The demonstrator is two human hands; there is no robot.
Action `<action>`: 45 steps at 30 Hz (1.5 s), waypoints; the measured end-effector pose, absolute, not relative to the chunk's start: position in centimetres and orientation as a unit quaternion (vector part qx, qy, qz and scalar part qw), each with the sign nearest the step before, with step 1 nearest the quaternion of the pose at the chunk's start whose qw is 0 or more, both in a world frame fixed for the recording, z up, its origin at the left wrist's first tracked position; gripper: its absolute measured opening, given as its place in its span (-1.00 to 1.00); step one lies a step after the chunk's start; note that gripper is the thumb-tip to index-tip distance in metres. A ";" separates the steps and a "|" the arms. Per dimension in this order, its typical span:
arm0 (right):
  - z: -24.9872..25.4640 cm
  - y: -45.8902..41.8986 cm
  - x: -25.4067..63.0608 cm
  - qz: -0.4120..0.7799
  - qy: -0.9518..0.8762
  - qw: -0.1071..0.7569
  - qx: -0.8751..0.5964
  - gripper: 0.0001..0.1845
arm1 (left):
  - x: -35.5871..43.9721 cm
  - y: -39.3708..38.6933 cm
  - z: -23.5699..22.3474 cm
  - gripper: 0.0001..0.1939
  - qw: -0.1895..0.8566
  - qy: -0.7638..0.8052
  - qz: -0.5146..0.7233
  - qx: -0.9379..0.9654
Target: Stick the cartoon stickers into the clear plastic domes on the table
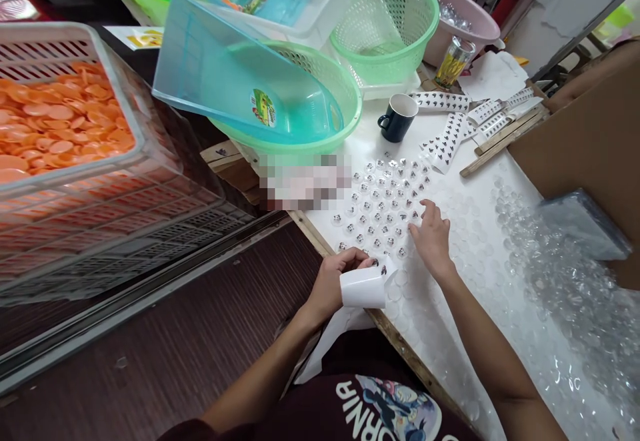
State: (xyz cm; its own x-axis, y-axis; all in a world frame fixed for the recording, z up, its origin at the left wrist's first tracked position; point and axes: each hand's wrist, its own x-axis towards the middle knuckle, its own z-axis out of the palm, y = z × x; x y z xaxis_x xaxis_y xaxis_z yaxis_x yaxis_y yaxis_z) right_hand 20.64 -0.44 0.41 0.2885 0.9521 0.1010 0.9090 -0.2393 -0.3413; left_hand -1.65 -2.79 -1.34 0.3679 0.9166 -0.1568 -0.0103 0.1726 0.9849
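My left hand (336, 281) is closed on a strip of stickers (364, 289), white-backed and curling over the fingers, with a few small dark prints showing near its end. The strip's tail hangs down past the table edge. To the right, my right hand (432, 237) reaches over the table, thumb and fingers apart, with nothing visible between them. Its fingertips are at the edge of a group of clear round discs (379, 205), each bearing a small dark-and-white sticker. Plain clear discs (463, 227) lie flat to the right of that hand.
A dark mug (399, 118) stands behind the discs, near more sticker strips (450, 141). Loose clear plastic pieces (565, 281) are heaped at right beside a cardboard sheet (590, 141). Green basins (385, 27), a blue tray (240, 74) and a crate of orange discs (60, 121) stand left and behind.
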 end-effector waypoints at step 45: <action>6.2 -8.7 14.6 0.426 -0.501 0.379 -0.652 -0.79 | -1.7 -4.4 2.3 -0.82 0.553 0.438 0.451 0.547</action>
State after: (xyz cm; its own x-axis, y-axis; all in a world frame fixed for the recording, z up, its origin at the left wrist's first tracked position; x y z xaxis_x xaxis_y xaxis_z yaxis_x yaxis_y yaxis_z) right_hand 14.56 -8.70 6.23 0.1358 0.9750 -0.1758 0.3299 -0.2118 -0.9200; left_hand -1.73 -4.43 2.27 0.2091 0.9779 0.0085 -0.0190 -0.0047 0.9998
